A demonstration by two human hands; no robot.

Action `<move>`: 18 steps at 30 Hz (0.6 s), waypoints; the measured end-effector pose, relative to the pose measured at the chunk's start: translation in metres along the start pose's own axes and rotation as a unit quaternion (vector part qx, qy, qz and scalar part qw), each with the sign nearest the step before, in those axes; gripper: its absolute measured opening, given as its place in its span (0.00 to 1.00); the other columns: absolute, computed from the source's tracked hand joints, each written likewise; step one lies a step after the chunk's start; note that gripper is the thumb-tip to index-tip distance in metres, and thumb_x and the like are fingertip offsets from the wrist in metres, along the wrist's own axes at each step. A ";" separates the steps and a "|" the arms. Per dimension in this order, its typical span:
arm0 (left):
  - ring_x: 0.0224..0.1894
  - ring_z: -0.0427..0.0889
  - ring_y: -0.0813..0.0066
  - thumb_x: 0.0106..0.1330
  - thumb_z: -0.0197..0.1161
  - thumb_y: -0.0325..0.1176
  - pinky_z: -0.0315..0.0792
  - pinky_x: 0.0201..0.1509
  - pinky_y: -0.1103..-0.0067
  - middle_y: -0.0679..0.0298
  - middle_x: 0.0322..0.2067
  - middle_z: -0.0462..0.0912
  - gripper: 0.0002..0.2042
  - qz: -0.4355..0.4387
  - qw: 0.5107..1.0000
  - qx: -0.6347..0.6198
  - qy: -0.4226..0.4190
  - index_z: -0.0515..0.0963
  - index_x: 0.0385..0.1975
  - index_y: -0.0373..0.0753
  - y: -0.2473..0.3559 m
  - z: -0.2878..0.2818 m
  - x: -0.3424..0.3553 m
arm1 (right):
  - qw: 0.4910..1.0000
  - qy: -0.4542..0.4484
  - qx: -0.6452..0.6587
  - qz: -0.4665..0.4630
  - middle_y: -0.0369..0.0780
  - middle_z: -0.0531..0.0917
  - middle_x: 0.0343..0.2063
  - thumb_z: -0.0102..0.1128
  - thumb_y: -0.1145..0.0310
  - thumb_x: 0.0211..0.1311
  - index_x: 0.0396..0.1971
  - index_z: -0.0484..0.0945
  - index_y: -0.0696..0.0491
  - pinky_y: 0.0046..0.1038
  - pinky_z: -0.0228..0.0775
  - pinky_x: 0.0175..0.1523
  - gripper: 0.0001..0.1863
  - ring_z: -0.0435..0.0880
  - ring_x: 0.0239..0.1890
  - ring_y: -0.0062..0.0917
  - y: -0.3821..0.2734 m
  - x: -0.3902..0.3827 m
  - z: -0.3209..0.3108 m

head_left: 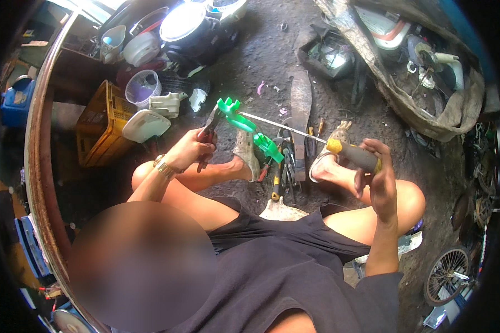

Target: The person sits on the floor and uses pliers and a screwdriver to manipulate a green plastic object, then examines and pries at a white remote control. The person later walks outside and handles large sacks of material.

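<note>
Purple plastic shows in a tub (157, 87) by the floor's (255, 53) left edge; left hand (193, 149) grips pliers (210, 123) at green plastic (243, 122), right hand (381, 180) a screwdriver (353, 155).

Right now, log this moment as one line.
Left hand: grips red-handled metal pliers | right hand: holds grey-and-yellow-handled metal screwdriver | green plastic part: at pliers' jaws and screwdriver tip

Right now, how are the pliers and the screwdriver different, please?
The pliers are in the left hand; the screwdriver is in the right hand. The pliers look shorter; the screwdriver is longer, with a thin shaft. The pliers are dark and reddish at the grip; the screwdriver is grey and yellow there. Both have metal ends at or close to the green plastic piece.
</note>
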State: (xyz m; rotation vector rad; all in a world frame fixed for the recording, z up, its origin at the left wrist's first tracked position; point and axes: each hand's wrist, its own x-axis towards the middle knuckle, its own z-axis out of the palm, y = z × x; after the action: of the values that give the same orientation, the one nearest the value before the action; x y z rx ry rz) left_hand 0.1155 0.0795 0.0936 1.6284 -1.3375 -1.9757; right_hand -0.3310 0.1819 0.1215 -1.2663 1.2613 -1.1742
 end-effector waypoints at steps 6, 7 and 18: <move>0.20 0.69 0.80 0.63 0.59 0.21 0.71 0.22 0.79 0.69 0.21 0.68 0.05 -0.018 0.999 -0.020 0.019 0.69 0.30 0.38 0.003 0.005 -0.004 | 0.939 -0.011 -0.225 -0.260 0.47 0.77 0.39 0.64 0.65 0.65 0.46 0.78 0.54 0.32 0.70 0.37 0.13 0.77 0.31 0.35 -0.015 -0.007 0.021; 0.20 0.69 0.80 0.63 0.59 0.21 0.71 0.22 0.79 0.69 0.21 0.69 0.05 -0.014 1.000 -0.017 0.015 0.69 0.30 0.38 0.004 0.005 -0.002 | 0.898 -0.042 -0.271 -0.345 0.47 0.74 0.50 0.67 0.67 0.63 0.51 0.73 0.53 0.30 0.72 0.37 0.19 0.79 0.35 0.33 -0.013 -0.003 0.014; 0.20 0.71 0.78 0.61 0.59 0.22 0.71 0.22 0.78 0.68 0.20 0.69 0.06 0.005 0.999 -0.029 0.013 0.68 0.28 0.38 0.004 0.009 0.000 | 0.995 0.026 0.015 -0.097 0.40 0.75 0.38 0.55 0.59 0.74 0.50 0.75 0.55 0.19 0.66 0.27 0.16 0.72 0.24 0.16 -0.009 -0.006 0.022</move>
State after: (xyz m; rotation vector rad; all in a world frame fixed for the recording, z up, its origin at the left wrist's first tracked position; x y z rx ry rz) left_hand 0.1066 0.0816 0.0968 1.6132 -1.2642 -1.9630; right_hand -0.3089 0.1876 0.1287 -1.3682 1.1723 -1.3672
